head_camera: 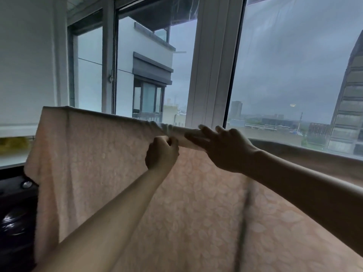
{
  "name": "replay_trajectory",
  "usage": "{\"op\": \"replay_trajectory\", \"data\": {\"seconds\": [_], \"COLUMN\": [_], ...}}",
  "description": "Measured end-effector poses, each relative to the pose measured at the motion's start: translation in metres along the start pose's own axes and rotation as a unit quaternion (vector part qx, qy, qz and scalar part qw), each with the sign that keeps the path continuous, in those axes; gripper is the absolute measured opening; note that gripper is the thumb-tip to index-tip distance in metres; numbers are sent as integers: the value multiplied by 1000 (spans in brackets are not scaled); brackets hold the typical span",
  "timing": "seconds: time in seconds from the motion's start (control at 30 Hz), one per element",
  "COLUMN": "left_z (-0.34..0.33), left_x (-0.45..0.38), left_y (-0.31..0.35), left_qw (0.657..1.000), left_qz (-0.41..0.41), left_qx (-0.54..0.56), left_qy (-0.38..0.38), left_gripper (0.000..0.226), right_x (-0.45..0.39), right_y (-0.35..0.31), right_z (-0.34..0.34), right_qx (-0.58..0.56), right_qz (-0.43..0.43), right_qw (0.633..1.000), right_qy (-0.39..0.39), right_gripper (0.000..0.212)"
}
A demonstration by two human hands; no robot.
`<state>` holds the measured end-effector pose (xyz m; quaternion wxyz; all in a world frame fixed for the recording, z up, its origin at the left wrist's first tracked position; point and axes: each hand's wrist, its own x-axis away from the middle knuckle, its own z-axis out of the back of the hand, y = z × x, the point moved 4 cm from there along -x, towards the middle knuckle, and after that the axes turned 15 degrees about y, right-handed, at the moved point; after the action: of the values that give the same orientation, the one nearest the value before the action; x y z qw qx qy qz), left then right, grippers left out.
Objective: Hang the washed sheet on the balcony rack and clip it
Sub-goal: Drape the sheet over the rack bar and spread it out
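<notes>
A pale pink sheet (94, 163) with a leaf pattern hangs over a rack bar that it hides, its top edge running from upper left to the right. My left hand (161, 154) pinches the bunched top edge near the middle, fingers curled. Just to its right, my right hand (222, 148) lies on the same fold with fingers stretched along the cloth. I see no clip in either hand.
Large windows (294, 65) with a white frame post (212, 61) stand right behind the sheet. A white wall and ledge (19, 126) are at the left, with something yellow under it. A dark appliance (15, 222) sits at lower left.
</notes>
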<state>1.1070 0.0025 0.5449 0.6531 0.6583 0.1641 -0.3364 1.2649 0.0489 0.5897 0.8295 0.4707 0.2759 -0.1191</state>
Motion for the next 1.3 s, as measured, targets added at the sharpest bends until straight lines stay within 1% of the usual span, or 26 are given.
{"op": "replay_trajectory", "data": {"seconds": [0.07,0.17,0.27,0.37,0.57,0.67,0.73,0.83,0.9,0.97,1.03,1.1,1.17,1.3], "left_z": [-1,-1,-2,-4,1,2,1,-2,-1,5,14,21,25,26], "left_x": [4,-2,-7,-14,-58,-79,-87,-95,-98,-98,-95,-91,-90,-91], "left_y": [-5,-5,-3,-3,-17,-25,-32,-36,-36,-42,-58,-75,-82,-82], "left_qw": [1000,999,998,996,988,977,974,980,989,997,1000,1000,1000,999], "left_qz": [14,27,44,72,151,204,214,177,120,47,2,1,5,-32], "left_qx": [8,30,48,39,41,64,72,71,56,32,4,-15,-2,2], "left_qy": [-14,-3,-17,-32,0,-18,-33,-51,-57,-50,-30,-15,-14,-11], "left_gripper": [33,34,42,49,44,43,38,29,25,26,31,35,34,35], "right_x": [-8,-18,-24,-25,-26,-29,-32,-39,-46,-55,-63,-72,-78,-86], "right_y": [-5,-8,-11,-14,-14,-17,-19,-23,-26,-30,-34,-39,-44,-48], "right_z": [-4,-7,-9,-11,-12,-13,-14,-17,-20,-24,-27,-28,-30,-37], "right_qx": [-6,-12,-22,-19,-18,-19,-20,-22,-22,-13,-10,-17,-21,-10], "right_qz": [8,16,27,36,34,23,17,5,-4,-6,-6,0,7,5], "right_qw": [1000,999,999,999,998,999,999,999,999,999,999,999,999,1000], "right_qy": [-11,-27,-32,-27,-42,-38,-33,-36,-35,-33,-30,-27,-26,-29], "right_gripper": [67,68,63,58,58,58,59,59,58,59,59,58,58,61]}}
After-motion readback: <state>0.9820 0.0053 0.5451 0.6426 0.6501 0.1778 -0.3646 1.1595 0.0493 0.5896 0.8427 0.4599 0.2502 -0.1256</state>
